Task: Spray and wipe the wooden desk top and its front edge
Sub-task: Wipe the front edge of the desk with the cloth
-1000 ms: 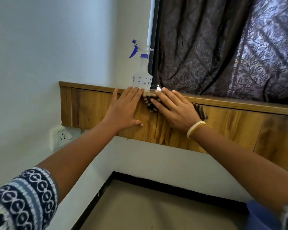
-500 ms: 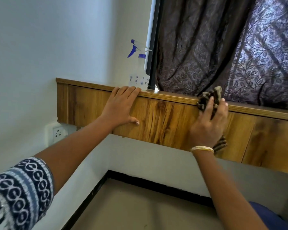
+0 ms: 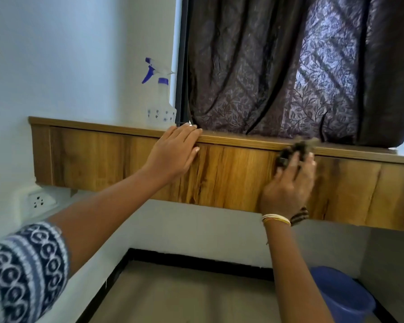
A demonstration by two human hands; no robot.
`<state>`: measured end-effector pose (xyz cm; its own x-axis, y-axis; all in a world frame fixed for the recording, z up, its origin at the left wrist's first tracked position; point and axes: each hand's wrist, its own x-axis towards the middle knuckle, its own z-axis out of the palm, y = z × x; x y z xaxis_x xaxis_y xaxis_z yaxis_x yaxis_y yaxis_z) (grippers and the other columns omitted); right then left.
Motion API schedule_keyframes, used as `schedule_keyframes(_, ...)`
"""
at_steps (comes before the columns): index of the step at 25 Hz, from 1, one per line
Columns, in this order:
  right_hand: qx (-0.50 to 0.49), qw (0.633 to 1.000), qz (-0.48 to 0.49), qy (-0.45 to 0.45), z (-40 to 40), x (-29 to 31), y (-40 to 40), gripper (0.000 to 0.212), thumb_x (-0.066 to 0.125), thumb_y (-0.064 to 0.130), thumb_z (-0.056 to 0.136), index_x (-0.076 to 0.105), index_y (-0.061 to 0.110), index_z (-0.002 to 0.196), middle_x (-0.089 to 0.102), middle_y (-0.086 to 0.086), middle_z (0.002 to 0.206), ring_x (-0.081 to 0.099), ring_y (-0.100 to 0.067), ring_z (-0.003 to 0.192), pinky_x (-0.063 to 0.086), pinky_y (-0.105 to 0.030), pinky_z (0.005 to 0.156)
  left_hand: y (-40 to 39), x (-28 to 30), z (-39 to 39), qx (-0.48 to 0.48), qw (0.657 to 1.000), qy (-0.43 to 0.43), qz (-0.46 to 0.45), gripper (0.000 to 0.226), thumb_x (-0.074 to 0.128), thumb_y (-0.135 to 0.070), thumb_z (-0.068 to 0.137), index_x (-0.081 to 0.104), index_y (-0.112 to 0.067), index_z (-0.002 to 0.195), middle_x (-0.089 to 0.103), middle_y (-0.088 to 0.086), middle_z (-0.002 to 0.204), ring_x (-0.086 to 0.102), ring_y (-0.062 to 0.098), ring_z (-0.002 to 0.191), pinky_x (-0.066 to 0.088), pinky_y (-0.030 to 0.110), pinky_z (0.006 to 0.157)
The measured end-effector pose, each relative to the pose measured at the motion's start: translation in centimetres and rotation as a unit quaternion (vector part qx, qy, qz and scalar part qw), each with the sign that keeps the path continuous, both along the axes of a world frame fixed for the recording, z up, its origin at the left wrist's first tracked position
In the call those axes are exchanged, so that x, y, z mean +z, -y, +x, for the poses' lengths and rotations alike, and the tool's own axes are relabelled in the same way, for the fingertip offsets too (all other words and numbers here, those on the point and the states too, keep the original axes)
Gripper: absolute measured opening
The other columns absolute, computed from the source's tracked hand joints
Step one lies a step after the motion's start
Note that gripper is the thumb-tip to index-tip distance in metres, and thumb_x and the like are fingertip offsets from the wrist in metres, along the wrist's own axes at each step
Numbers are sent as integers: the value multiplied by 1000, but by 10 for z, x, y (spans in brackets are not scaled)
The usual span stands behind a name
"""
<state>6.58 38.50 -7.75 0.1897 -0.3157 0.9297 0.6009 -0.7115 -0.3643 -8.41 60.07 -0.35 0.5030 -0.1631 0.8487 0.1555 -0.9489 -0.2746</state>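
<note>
Two hands: left hand [image 3: 173, 152] flat, fingers [image 3: 187, 132] together over table [image 3: 231, 178] front edge; right hand [image 3: 287, 183] fingers [image 3: 294, 162] press one dark cloth [image 3: 299, 148] on edge. One spray bottle [image 3: 161, 101] just behind left fingers.

We find no readable text, brand, number or sign anywhere. The spray bottle [image 3: 162, 106] carries only small blue printed motifs near its base, no letters we can make out. The wall socket [image 3: 38, 201] is unmarked, and the sleeve [image 3: 26, 269] shows just a ring pattern.
</note>
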Motion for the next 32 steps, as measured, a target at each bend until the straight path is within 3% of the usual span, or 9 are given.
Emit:
schedule_keyframes(4, 21, 984, 159, -80, -9, 6, -12, 46, 38, 22, 103, 41, 8, 147, 36, -18, 154, 32, -37, 143, 32, -50, 115, 26, 17, 14, -72, 995, -28, -65, 37, 37, -22, 102, 55, -13, 134, 63, 8, 128, 57, 25, 118, 43, 36, 99)
schedule_keyframes(7, 46, 996, -64, 41, -20, -9, -44, 46, 46, 16, 98, 47, 10, 144, 41, -17, 152, 34, -39, 142, 28, -52, 116, 26, 23, 17, -83, 993, -28, -75, 36, 38, -23, 102, 59, -16, 130, 68, 6, 121, 62, 24, 109, 48, 36, 91)
schedule_keyframes(11, 41, 937, -309, 157, -3, -14, -17, 44, 51, 11, 97, 52, 11, 141, 42, -17, 151, 37, -38, 141, 30, -52, 115, 40, 16, 22, -15, 996, 30, -87, 34, 38, -23, 98, 66, -13, 114, 71, 6, 99, 64, 24, 88, 48, 33, 73)
schedule_keyframes(14, 18, 976, -191, 104, 27, -2, 37, 44, 51, 15, 98, 50, 8, 141, 41, -20, 151, 36, -41, 140, 33, -55, 112, 60, 21, 31, -11, 997, 10, -75, 31, 37, -20, 97, 65, -8, 104, 69, 8, 92, 63, 25, 81, 48, 34, 67)
schedule_keyframes(17, -12, 998, -60, 20, 43, -17, 75, 44, 42, 20, 102, 43, 7, 144, 38, -21, 152, 34, -40, 141, 33, -53, 113, 66, 30, 33, -81, 993, -71, -54, 34, 42, -23, 100, 61, -11, 126, 68, 8, 119, 64, 23, 107, 53, 39, 89)
schedule_keyframes(21, 23, 964, 239, -117, 21, 9, 39, 47, 34, 25, 103, 41, 9, 146, 35, -18, 155, 30, -38, 144, 30, -52, 116, 69, 37, 33, -124, 986, -57, -93, 33, 52, -25, 98, 61, -14, 128, 68, 6, 121, 64, 20, 112, 47, 35, 101)
schedule_keyframes(24, 40, 998, 42, -10, -1, 15, -3, 47, 43, 21, 100, 45, 9, 145, 36, -19, 154, 31, -39, 143, 28, -51, 116, 68, 34, 35, -132, 985, -52, -101, 33, 55, -25, 97, 62, -15, 127, 69, 5, 121, 64, 18, 111, 45, 30, 101)
schedule_keyframes(27, 37, 951, -265, 153, 11, 4, 7, 49, 59, 12, 93, 52, 10, 141, 42, -20, 151, 37, -39, 140, 32, -51, 114, 68, 34, 36, -138, 986, -34, -90, 32, 55, -23, 96, 64, -15, 126, 70, 4, 118, 66, 18, 108, 43, 26, 95)
schedule_keyframes(32, -3, 994, -80, 74, 35, 22, 51, 42, 50, 17, 99, 51, 6, 140, 45, -23, 147, 40, -40, 138, 38, -53, 110, 64, 28, 38, -158, 985, -17, -65, 34, 61, -29, 92, 65, -16, 124, 70, 1, 118, 66, 15, 108, 50, 31, 95)
